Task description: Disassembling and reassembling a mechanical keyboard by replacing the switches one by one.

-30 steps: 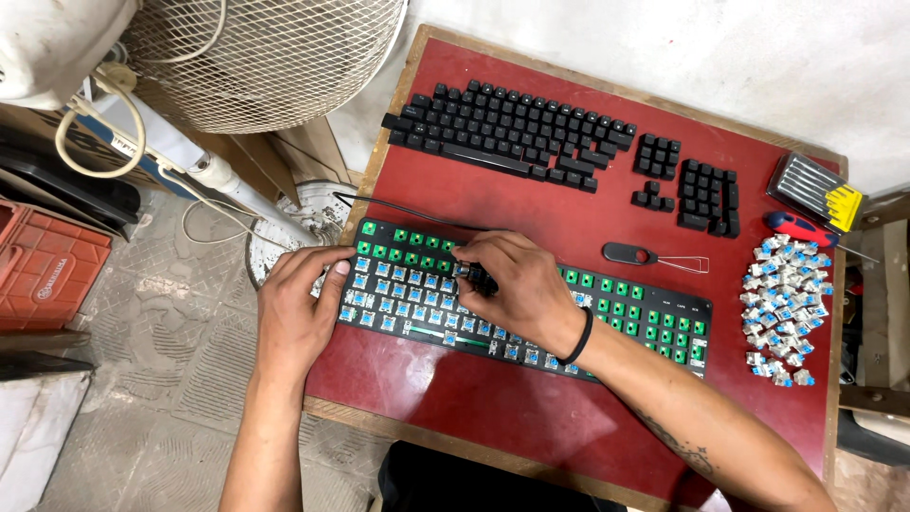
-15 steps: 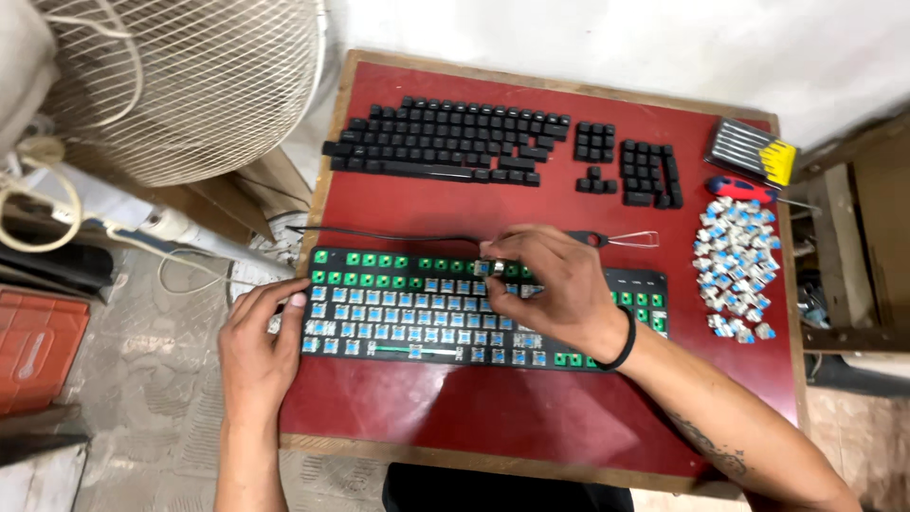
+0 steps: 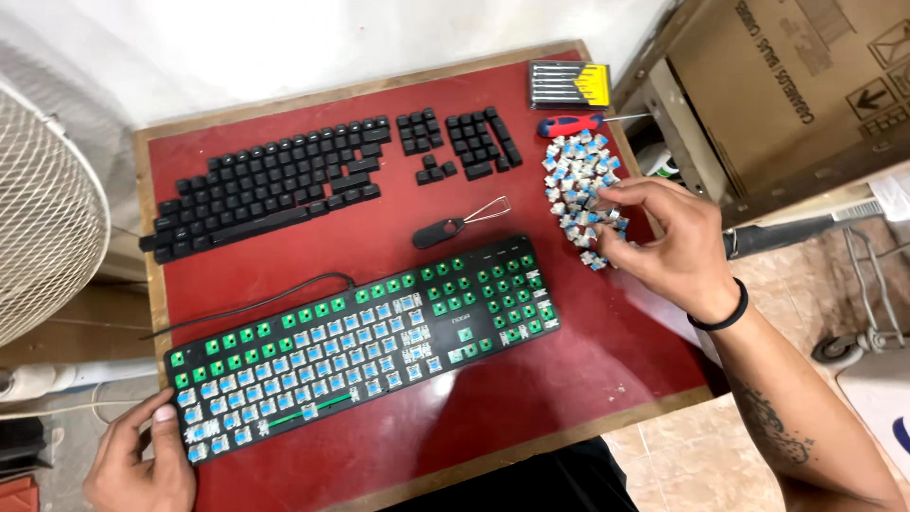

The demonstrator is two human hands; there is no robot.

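A black keyboard (image 3: 360,341) without keycaps lies on the red table top (image 3: 588,379); blue switches fill its left and middle, and green sockets show along the top row and at the right end. My left hand (image 3: 142,460) grips its lower left corner, thumb on top. My right hand (image 3: 659,237) rests at the near edge of a pile of loose blue and white switches (image 3: 573,180), its fingers curled among them. Whether a switch is pinched between them is unclear.
The black keycaps (image 3: 275,185) are laid out in keyboard order at the back of the table. A wire keycap puller (image 3: 455,226) lies behind the keyboard. A red-handled screwdriver (image 3: 569,123) and a small tool case (image 3: 569,83) sit at the back right. A fan (image 3: 38,218) stands left, a cardboard box (image 3: 806,76) right.
My right hand has left the middle of the keyboard and moved right to the switch pile. My left hand stays on the keyboard's left end. The view has swung right.
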